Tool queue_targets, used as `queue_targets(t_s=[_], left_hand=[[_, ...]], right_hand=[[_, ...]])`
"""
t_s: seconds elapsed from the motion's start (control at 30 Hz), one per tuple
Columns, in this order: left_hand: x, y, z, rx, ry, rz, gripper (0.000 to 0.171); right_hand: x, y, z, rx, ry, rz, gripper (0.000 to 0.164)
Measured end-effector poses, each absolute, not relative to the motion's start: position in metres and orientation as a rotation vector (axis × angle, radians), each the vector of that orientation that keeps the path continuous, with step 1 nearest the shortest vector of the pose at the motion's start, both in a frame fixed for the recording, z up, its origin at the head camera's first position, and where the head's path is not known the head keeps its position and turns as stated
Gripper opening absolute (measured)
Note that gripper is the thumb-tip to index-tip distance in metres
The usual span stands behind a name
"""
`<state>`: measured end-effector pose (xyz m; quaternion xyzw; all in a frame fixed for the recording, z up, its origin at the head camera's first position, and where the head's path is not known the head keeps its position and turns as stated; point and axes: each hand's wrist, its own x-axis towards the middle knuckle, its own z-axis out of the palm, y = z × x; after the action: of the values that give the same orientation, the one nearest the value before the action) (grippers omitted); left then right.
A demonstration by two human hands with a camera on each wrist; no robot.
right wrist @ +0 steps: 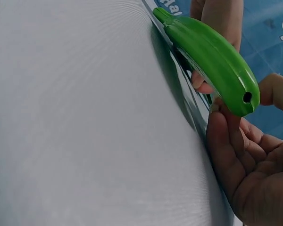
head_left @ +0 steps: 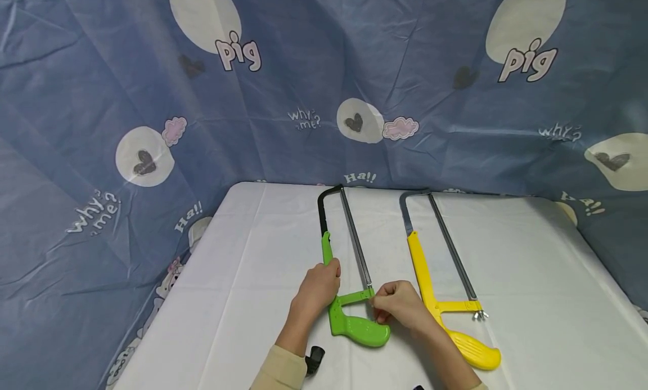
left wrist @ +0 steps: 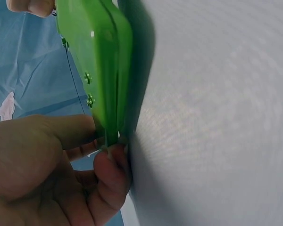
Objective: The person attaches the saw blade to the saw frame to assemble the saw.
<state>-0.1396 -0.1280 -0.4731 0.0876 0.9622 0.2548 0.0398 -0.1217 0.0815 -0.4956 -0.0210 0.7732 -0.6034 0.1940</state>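
A green-handled hacksaw point(head_left: 365, 330) lies on the white table, its black frame end pointing away from me. My left hand point(head_left: 318, 288) grips the green part of its frame, thumb and fingers around it in the left wrist view. With curled fingers, my right hand point(head_left: 402, 306) pinches at the handle-side end of the blade point(head_left: 356, 238), by the short green crossbar point(head_left: 354, 297). Those fingertips hide the small fitting there. In the right wrist view the green handle point(right wrist: 217, 59) stands just above the right fingers.
To the right, beside my right forearm, lies a yellow-handled hacksaw point(head_left: 420, 260) with a wing nut point(head_left: 481, 315) at its blade end. A black wrist mount point(head_left: 315, 358) shows by the left sleeve point(head_left: 280, 370). Blue printed cloth point(head_left: 283, 148) hangs behind the white table point(head_left: 243, 322).
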Motion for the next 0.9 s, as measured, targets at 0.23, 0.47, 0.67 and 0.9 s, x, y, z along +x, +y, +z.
queue_targets(t_s=[0.23,0.47,0.67,0.9], left_hand=[[-0.139,-0.129,-0.472,0.277,2.960,0.774,0.006],[-0.139,-0.127,-0.472,0.277,2.960,0.769,0.006],[-0.140,-0.127,-0.474,0.302,2.973,0.768,0.005],[-0.139,-0.127,-0.472,0.294,2.961,0.763,0.007]], right_hand=[[-0.124,0.085,-0.496,-0.104,2.075,-1.720,0.020],[-0.127,0.087,-0.498,-0.114,1.996,-1.750,0.020],[-0.129,0.090,-0.502,-0.124,1.930,-1.776,0.020],[-0.132,0.092,-0.503,-0.163,1.813,-1.810,0.016]])
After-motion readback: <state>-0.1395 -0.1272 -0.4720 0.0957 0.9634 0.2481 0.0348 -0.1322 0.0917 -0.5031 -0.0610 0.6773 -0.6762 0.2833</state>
